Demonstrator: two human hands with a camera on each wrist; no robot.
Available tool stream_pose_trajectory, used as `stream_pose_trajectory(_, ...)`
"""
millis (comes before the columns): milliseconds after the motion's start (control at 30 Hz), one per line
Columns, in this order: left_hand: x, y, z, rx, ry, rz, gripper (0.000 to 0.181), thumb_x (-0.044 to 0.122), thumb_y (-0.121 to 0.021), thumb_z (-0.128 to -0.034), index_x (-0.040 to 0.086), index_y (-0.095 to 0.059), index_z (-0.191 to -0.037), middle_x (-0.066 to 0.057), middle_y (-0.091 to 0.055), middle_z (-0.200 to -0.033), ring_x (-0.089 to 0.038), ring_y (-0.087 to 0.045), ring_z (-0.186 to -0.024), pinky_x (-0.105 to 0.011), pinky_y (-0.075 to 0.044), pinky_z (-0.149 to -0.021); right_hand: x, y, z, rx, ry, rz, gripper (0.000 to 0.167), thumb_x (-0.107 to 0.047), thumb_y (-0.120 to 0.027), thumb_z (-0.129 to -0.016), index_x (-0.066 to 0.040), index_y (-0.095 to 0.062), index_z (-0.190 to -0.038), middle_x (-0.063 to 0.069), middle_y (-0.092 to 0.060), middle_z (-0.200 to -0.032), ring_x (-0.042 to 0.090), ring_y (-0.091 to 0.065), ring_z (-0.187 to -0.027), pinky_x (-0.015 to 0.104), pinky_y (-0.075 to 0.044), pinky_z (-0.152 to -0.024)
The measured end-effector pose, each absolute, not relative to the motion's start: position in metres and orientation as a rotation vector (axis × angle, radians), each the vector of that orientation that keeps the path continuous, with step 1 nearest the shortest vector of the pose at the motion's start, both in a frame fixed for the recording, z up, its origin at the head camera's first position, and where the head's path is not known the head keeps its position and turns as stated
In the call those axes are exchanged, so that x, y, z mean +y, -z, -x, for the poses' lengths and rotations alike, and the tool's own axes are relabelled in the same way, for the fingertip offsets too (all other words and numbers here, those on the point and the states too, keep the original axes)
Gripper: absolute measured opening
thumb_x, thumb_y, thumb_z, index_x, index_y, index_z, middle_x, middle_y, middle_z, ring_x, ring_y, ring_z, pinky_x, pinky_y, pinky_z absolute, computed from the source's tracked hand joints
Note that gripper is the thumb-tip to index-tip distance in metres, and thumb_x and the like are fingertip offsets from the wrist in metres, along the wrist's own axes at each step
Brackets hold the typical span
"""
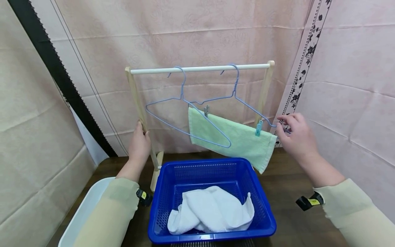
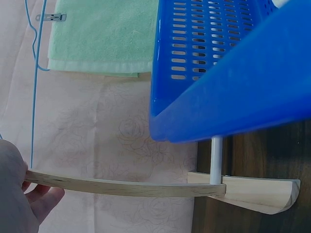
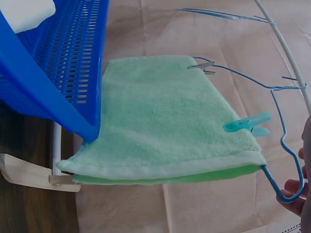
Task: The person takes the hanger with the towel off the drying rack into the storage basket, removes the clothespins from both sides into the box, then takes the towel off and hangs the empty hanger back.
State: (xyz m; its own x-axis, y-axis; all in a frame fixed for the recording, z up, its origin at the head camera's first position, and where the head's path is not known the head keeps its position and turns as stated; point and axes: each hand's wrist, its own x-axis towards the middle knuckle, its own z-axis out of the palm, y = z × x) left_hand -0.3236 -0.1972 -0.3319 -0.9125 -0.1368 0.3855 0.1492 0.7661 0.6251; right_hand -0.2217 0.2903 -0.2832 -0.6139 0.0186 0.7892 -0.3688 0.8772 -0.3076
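Note:
A green towel (image 1: 231,133) hangs folded over the right blue hanger (image 1: 251,108), held by a grey clip (image 1: 206,110) and a teal clip (image 1: 259,128). My right hand (image 1: 297,137) pinches that hanger's right end; in the right wrist view its fingertips (image 3: 291,196) touch the bent wire beside the towel (image 3: 165,116). With my left hand (image 1: 139,144) I grip the rack's left wooden post (image 1: 134,92); the left wrist view shows the fingers round the post (image 2: 121,188). The second blue hanger (image 1: 163,100) hangs bare on the white rod (image 1: 203,69), partly in front of the towel.
A blue basket (image 1: 268,216) holding a crumpled white cloth (image 1: 216,209) stands in front of the rack. At the lower left, a pale tub (image 1: 83,206) is partly covered by my left sleeve. Pink cloth hangs behind the brown table (image 1: 296,181).

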Motion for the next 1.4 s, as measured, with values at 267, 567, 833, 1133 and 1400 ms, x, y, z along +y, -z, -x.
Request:
stream_pose_trajectory(267,-0.197,0.331,0.324,-2.552,0.965,0.014,0.062,0.022,-0.038,-0.1080,0.011,-0.005,-0.160,-0.026,-0.048,-0.140,-0.044,-0.059,-0.111,-0.056,-0.052,-0.082,0.292,0.289,0.226,-2.267,-0.507,-0.221,0.028,-0.023,-0.058,-0.095,-0.005,-0.068,-0.114,0.014,-0.059,-0.107,0.030,-0.059,-0.083,0.047,-0.044,-0.067)
stream_pose_trajectory(567,-0.196,0.332,0.325,-2.536,0.958,0.023,0.061,0.021,-0.039,-0.1077,0.011,-0.008,-0.159,-0.026,-0.049,-0.139,-0.045,-0.060,-0.109,-0.057,-0.052,-0.081,0.292,0.297,0.234,-2.284,-0.485,-0.249,0.026,-0.019,-0.065,-0.092,-0.006,-0.068,-0.114,0.010,-0.062,-0.100,0.025,-0.061,-0.082,0.040,-0.043,-0.057)
stream_pose_trajectory(833,-0.195,0.332,0.324,-2.533,0.940,0.017,0.062,0.020,-0.040,-0.1074,0.009,-0.008,-0.159,-0.027,-0.049,-0.139,-0.045,-0.060,-0.110,-0.057,-0.052,-0.082,0.290,0.298,0.235,-2.279,-0.476,-0.265,0.024,-0.013,-0.065,-0.093,-0.008,-0.068,-0.117,0.007,-0.057,-0.087,0.022,-0.056,-0.074,0.037,-0.040,-0.054)
stream_pose_trajectory(1133,-0.195,0.330,0.323,-2.545,0.979,0.012,0.061,0.021,-0.039,-0.1077,0.011,-0.007,-0.159,-0.026,-0.047,-0.141,-0.044,-0.059,-0.112,-0.057,-0.051,-0.083,0.288,0.296,0.234,-2.294,-0.485,-0.293,0.027,-0.013,-0.066,-0.094,-0.009,-0.069,-0.121,0.008,-0.061,-0.088,0.023,-0.058,-0.077,0.040,-0.044,-0.059)
stream_pose_trajectory(1400,-0.196,0.330,0.321,-2.552,0.982,0.001,0.061,0.020,-0.039,-0.1075,0.012,-0.008,-0.159,-0.025,-0.046,-0.143,-0.044,-0.058,-0.115,-0.058,-0.051,-0.086,0.286,0.294,0.232,-2.296,-0.480,-0.311,0.032,-0.009,-0.068,-0.093,-0.009,-0.067,-0.126,0.009,-0.063,-0.087,0.023,-0.056,-0.076,0.039,-0.044,-0.060)
